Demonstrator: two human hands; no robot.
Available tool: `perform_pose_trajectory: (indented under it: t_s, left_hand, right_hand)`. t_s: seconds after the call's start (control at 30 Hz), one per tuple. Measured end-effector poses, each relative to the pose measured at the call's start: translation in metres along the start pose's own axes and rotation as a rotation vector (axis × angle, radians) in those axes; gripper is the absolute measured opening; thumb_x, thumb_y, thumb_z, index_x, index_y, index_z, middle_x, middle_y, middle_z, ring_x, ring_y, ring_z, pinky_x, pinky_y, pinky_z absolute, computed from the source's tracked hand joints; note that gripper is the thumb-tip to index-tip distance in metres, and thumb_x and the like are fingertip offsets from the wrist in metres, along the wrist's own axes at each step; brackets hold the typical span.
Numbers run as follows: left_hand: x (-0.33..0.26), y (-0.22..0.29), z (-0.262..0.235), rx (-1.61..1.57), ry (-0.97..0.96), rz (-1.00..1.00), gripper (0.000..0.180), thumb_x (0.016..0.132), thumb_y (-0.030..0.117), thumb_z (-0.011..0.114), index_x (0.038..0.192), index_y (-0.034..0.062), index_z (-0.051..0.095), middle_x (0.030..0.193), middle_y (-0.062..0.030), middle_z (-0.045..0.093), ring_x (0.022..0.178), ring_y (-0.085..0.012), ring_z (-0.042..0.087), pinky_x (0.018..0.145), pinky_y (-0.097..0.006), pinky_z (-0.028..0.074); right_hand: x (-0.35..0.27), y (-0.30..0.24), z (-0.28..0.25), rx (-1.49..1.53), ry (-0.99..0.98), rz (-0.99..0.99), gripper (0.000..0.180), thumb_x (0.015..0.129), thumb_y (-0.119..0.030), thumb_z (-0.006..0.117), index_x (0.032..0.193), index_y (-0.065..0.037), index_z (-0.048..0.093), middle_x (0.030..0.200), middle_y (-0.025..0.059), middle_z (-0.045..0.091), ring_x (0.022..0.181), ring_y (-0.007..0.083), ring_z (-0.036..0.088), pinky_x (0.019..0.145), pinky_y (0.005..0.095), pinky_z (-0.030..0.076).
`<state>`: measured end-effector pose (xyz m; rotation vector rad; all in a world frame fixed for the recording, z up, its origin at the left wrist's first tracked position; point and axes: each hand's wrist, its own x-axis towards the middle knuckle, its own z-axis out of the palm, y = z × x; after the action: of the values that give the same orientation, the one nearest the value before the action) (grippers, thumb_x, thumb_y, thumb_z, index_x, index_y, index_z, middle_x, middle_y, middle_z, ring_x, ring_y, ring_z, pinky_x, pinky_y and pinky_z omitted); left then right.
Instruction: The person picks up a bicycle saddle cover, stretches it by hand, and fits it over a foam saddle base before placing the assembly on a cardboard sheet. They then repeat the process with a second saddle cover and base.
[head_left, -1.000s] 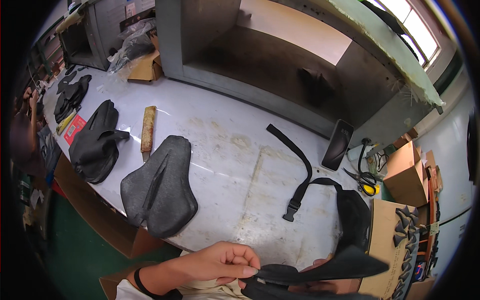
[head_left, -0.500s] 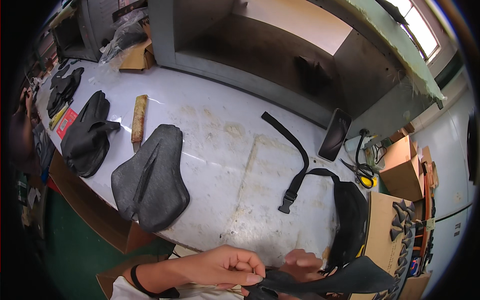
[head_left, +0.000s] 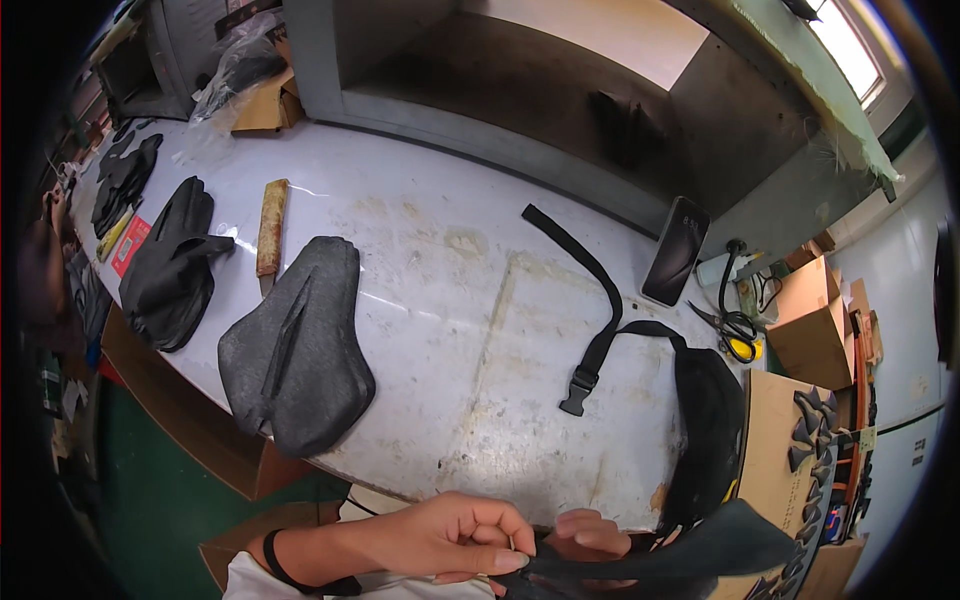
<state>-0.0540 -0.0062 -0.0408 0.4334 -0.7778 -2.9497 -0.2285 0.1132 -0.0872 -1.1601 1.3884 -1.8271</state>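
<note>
My left hand (head_left: 465, 540) is closed, thumb and fingers pinching the edge of a black saddle cover (head_left: 665, 560) low in the view. Behind that cover is my right hand (head_left: 592, 535); its curled fingers show above the edge, the rest is hidden. It appears to grip the same piece. Left of my hands lies a stack of dark grey saddle covers (head_left: 300, 350) with a raised slit down the middle. Farther left is another black pile of covers (head_left: 172, 270).
A knife with a worn handle (head_left: 271, 228) lies behind the stack. On the right are a black waist bag (head_left: 708, 420) with its buckled strap (head_left: 590, 370), a phone (head_left: 676, 252), scissors (head_left: 735, 330) and a cardboard piece (head_left: 775, 425) with small dark scraps. A grey metal cabinet (head_left: 400, 115) stands behind.
The view has shifted slightly, so the table items sit a little higher. My left hand keeps its pinch on the saddle cover; my right fingers have shifted slightly left behind it.
</note>
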Motion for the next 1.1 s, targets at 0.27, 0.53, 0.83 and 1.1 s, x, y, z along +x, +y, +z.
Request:
perform_pose_trajectory:
  t_s: [0.27, 0.53, 0.83, 1.1]
  left_hand:
    - [-0.004, -0.004, 0.000, 0.018, 0.003, -0.028, 0.020, 0.096, 0.008, 0.055, 0.115, 0.0008, 0.053, 0.083, -0.0014, 0.064, 0.052, -0.0005, 0.039, 0.046, -0.016, 0.030]
    - [-0.010, -0.001, -0.002, 0.083, 0.077, 0.098, 0.018, 0.099, 0.010, 0.050, 0.116, 0.0017, 0.051, 0.086, -0.0004, 0.060, 0.053, -0.0003, 0.039, 0.067, -0.018, 0.049]
    - [-0.007, -0.010, -0.002, 0.067, 0.032, 0.005, 0.021, 0.097, 0.006, 0.054, 0.117, -0.0009, 0.052, 0.085, -0.0029, 0.064, 0.054, -0.0009, 0.042, 0.047, -0.017, 0.033]
    - [-0.007, -0.007, 0.007, 0.109, 0.093, 0.015, 0.020, 0.096, 0.007, 0.055, 0.114, -0.0019, 0.053, 0.084, -0.0032, 0.064, 0.053, -0.0013, 0.043, 0.048, -0.017, 0.034]
  right_hand:
    - [0.021, -0.002, -0.009, -0.223, -0.400, -0.660, 0.024, 0.078, -0.017, 0.071, 0.094, -0.004, 0.058, 0.093, 0.0170, 0.059, 0.085, 0.0295, 0.060, 0.074, 0.0427, 0.053]
    - [0.017, -0.014, 0.002, -0.169, -0.389, -0.234, 0.028, 0.076, -0.016, 0.073, 0.095, -0.002, 0.058, 0.094, 0.0166, 0.060, 0.088, 0.0293, 0.060, 0.075, 0.0444, 0.053]
    - [0.026, 0.007, -0.011, -0.107, -0.496, -0.482, 0.031, 0.074, -0.011, 0.076, 0.096, 0.001, 0.057, 0.096, 0.0157, 0.060, 0.085, 0.0296, 0.062, 0.073, 0.0443, 0.053]
    - [0.022, 0.011, -0.011, -0.009, -0.429, -0.567, 0.024, 0.075, -0.010, 0.075, 0.093, -0.006, 0.059, 0.089, 0.0130, 0.060, 0.081, 0.0273, 0.062, 0.068, 0.0383, 0.052]
